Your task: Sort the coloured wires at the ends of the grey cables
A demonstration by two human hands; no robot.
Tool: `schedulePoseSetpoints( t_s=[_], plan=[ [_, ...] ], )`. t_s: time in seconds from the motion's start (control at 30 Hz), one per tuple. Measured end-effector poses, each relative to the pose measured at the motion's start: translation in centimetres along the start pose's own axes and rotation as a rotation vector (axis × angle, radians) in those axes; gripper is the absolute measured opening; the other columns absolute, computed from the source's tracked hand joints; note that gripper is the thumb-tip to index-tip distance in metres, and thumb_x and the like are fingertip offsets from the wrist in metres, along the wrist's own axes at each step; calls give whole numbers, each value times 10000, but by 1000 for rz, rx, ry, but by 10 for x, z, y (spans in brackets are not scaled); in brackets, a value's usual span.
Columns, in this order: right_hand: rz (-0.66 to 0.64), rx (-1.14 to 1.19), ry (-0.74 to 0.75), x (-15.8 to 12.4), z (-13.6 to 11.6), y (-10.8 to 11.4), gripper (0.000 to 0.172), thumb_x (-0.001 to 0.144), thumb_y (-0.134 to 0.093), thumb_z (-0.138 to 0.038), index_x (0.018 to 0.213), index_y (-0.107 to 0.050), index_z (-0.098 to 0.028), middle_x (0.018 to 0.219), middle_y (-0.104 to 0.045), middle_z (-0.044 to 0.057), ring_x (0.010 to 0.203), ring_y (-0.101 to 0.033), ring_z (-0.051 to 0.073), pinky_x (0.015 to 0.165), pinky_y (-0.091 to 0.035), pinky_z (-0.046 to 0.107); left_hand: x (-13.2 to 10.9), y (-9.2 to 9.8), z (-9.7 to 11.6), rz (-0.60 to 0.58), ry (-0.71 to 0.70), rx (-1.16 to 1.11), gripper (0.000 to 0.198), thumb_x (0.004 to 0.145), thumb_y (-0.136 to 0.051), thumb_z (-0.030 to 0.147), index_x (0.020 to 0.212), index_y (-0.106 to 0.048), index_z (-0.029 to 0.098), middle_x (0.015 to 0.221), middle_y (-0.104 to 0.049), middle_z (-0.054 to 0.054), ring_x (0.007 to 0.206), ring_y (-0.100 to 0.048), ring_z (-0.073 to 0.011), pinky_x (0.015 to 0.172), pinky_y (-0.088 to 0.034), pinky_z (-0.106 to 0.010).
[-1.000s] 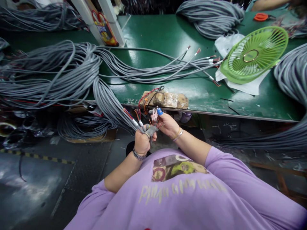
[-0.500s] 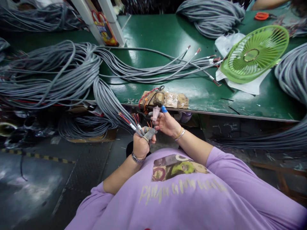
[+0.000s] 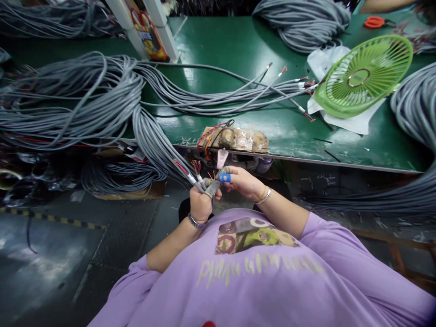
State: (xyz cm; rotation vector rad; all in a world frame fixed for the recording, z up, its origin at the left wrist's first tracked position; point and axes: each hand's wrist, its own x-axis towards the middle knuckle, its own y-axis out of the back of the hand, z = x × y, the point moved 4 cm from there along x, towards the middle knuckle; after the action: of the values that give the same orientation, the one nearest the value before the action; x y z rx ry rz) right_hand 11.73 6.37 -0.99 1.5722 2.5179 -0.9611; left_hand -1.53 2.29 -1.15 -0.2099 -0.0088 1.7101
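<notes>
My left hand (image 3: 201, 204), its thumb wrapped in grey, is closed around the ends of grey cables (image 3: 198, 184). Thin coloured wires (image 3: 196, 167) fan out of the stripped cable ends just above the fist. My right hand (image 3: 245, 182), with blue tape on the thumb, meets the left fingers. Its fingertips are pinched together, and what lies between them is hidden. Just beyond both hands, a pale translucent cone-shaped piece (image 3: 222, 159) hangs below a taped wooden block (image 3: 247, 140) at the table edge.
A long grey cable bundle (image 3: 102, 100) spreads over the green table (image 3: 211, 45) and droops off its front edge at the left. A green fan (image 3: 363, 77) stands at the right. Farther back are another cable coil (image 3: 303, 22) and orange-handled pliers (image 3: 374, 22).
My right hand has turned and closed; its thumb and fingers were apart and pointing up near the cone, and now they are down at the left fingertips. My left hand has hardly moved.
</notes>
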Motion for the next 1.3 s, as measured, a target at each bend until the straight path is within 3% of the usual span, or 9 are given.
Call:
schedulePoseSetpoints(
  t_s=[0.37,0.63,0.9,1.3],
  plan=[
    [97,-155,89,-4,-2,-2,352,565,-832,-381,701,-597,-157,592,-545,-46,517,-472,71,484,-404,207,-1,5,-7,-10,-22,23,271,747,-731,363,600,-620,164,530,-625,7,435,-540,-85,457,-454,-196],
    [69,-252,152,-7,-6,-5,251,636,-774,-329,699,-618,-143,621,-578,-24,559,-468,80,532,-373,228,7,5,-2,-284,134,100,318,724,-744,410,586,-614,154,506,-637,-25,413,-558,-103,423,-426,-199],
    [166,-208,158,-3,4,-4,347,606,-808,-427,703,-616,-155,608,-570,-29,516,-436,74,476,-352,224,2,8,-8,-40,29,5,256,732,-731,367,620,-631,159,522,-637,1,425,-556,-90,434,-440,-191],
    [201,-103,104,-4,4,-4,309,567,-829,-374,682,-666,-138,538,-579,-24,471,-460,66,465,-353,210,1,5,-3,62,32,-54,277,715,-737,367,593,-601,159,494,-621,11,394,-521,-70,402,-402,-170]
  ],
)
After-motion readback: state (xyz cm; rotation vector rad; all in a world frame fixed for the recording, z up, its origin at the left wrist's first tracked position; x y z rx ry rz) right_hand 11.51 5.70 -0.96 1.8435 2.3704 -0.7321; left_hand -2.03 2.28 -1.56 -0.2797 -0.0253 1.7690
